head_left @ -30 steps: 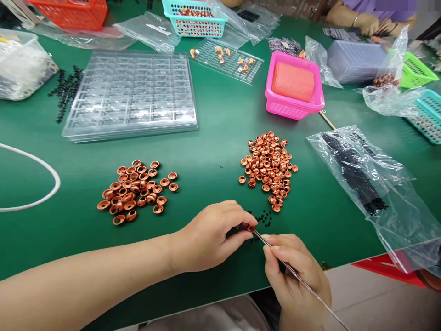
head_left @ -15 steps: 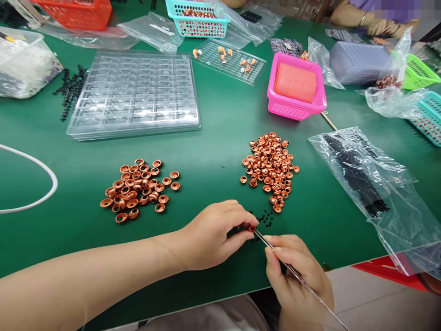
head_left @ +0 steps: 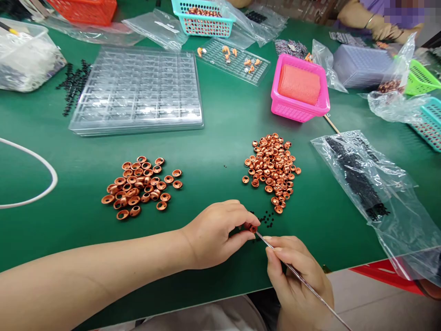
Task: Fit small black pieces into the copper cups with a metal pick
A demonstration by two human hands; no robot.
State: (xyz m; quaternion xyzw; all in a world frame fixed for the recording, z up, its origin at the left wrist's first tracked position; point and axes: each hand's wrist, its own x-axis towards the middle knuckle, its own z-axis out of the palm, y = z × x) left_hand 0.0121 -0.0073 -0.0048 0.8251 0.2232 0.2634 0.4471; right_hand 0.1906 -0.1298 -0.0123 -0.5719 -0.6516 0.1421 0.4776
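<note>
Pinching copper cup [head_left: 253, 228], left hand [head_left: 220, 234]; right hand [head_left: 299, 276] grips metal rod [head_left: 303, 281] beside.

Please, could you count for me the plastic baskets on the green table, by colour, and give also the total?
Red basket: 1
Turquoise baskets: 2 (far basket, right-edge basket)
Pink basket: 1
Lime green basket: 1
Total: 5
</note>
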